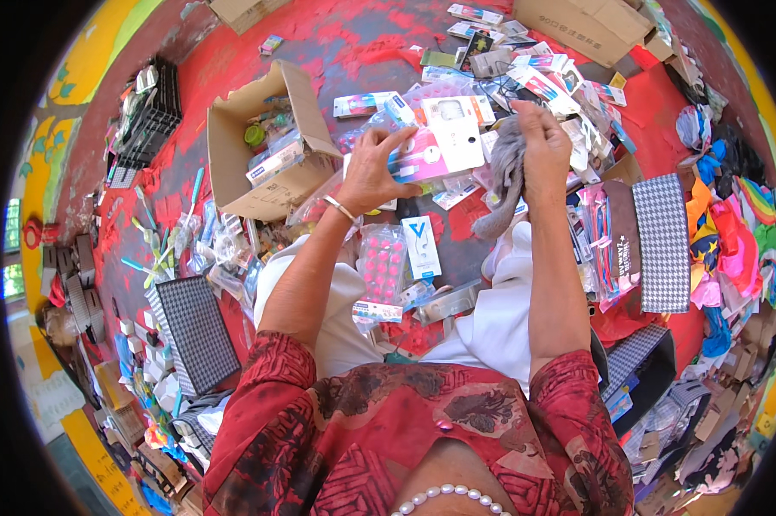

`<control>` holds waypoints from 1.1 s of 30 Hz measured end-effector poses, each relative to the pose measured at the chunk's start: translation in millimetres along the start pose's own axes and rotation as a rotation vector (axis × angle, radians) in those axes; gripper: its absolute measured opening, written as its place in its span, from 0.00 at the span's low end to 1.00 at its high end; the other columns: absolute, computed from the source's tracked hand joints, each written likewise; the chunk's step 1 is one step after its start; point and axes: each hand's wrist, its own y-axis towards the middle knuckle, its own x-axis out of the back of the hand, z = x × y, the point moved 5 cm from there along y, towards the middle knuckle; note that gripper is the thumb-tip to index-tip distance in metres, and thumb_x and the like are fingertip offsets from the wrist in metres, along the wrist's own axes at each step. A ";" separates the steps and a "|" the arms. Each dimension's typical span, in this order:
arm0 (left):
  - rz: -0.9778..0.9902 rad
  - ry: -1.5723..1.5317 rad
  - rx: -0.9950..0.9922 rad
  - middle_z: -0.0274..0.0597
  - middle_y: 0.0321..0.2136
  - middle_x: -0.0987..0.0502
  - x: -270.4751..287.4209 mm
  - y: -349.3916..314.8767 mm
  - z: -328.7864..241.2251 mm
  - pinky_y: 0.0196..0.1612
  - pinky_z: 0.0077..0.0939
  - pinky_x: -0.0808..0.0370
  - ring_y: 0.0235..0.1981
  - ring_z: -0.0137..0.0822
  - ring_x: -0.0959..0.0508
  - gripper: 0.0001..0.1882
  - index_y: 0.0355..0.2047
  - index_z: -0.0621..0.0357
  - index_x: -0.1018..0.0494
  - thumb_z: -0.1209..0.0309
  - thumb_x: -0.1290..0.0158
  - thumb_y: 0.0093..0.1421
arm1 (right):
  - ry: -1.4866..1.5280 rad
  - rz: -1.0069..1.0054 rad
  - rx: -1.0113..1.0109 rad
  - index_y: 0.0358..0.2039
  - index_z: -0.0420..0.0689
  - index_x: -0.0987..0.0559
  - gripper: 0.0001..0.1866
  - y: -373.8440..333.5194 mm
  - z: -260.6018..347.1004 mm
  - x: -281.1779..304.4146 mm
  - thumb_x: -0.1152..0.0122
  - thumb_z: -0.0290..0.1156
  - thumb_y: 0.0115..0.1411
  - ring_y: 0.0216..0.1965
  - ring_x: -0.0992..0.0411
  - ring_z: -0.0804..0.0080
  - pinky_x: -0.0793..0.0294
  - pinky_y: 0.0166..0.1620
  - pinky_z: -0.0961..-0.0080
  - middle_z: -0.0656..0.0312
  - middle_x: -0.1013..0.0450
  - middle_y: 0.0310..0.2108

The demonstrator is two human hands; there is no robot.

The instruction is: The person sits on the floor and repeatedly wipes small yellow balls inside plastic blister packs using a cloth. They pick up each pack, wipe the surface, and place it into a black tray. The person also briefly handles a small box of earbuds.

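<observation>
My left hand [376, 168] grips a flat pink-and-white carded package [424, 153] by its left end, thumb below and fingers above. The package has a white end with a small dark hang hole, pointing right. My right hand [544, 148] is closed on a crumpled grey cloth [506, 168], which hangs down over the pile just right of the package. Between my knees lie a clear blister sheet of pink round pieces [381, 262] and a white box with a blue mark [421, 247].
An open cardboard box [263, 176] with mixed packages stands on the left. Loose packages [542, 86] are heaped ahead. Houndstooth fabric bins [194, 331] stand at both sides, and a black crate [154, 116] at far left. Bright bags and cloths [740, 249] are piled at far right.
</observation>
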 end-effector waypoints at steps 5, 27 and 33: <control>-0.081 0.275 -0.031 0.47 0.36 0.34 -9.1 -5.8 -13.2 0.45 0.38 0.37 0.40 0.46 0.34 0.40 0.48 0.45 0.33 0.60 0.36 0.29 | -0.508 0.172 0.489 0.32 0.42 0.26 0.12 -25.0 5.7 -34.4 0.40 0.33 0.50 0.30 0.29 0.62 0.30 0.34 0.71 0.56 0.29 0.30; -0.041 -1.692 0.403 0.44 0.44 0.28 -5.0 -0.5 26.6 0.49 0.37 0.31 0.44 0.41 0.27 0.20 0.50 0.58 0.37 0.60 0.60 0.62 | -0.076 0.684 -0.462 0.40 0.35 0.25 0.24 -46.9 -82.9 -80.4 0.37 0.39 0.46 0.32 0.28 0.71 0.30 0.38 0.75 0.57 0.25 0.32; -0.202 -1.154 0.499 0.32 0.28 0.28 -10.8 -1.8 68.4 0.35 0.17 0.30 0.30 0.25 0.27 0.08 0.33 0.60 0.28 0.70 0.45 0.54 | -0.714 0.375 0.030 0.25 0.41 0.22 0.17 -25.2 -76.2 -75.2 0.38 0.41 0.39 0.28 0.27 0.56 0.30 0.32 0.66 0.49 0.27 0.25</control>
